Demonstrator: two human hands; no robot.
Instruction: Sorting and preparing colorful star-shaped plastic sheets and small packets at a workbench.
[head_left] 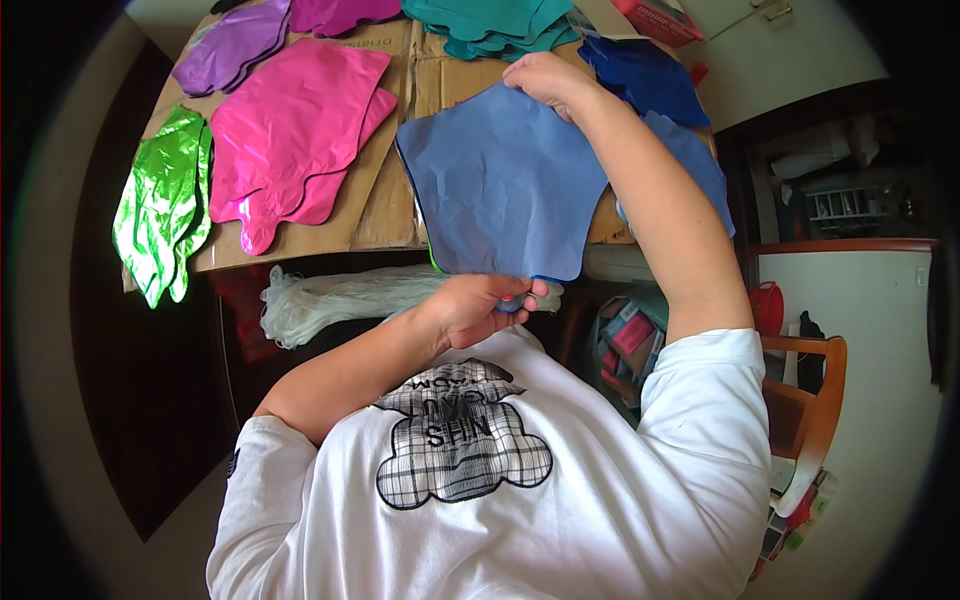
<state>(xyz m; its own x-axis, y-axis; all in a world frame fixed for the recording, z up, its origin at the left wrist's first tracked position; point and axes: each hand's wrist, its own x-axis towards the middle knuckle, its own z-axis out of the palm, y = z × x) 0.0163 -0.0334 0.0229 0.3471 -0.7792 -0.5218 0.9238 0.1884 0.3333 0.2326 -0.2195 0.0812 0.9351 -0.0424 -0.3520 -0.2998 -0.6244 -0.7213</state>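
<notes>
A single wide fisheye view from the person's head looks steeply down the chest to a cardboard-covered table (390, 215) just ahead. It sits close: the white shirt (520, 500) fills the lower frame, both forearms rise from it. Straight edges bend near the dark round rim. A wooden chair (815, 420) shows at right.

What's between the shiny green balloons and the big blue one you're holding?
In the head view, the pink balloons lie between the green balloons and the blue balloon, on the cardboard.
</notes>
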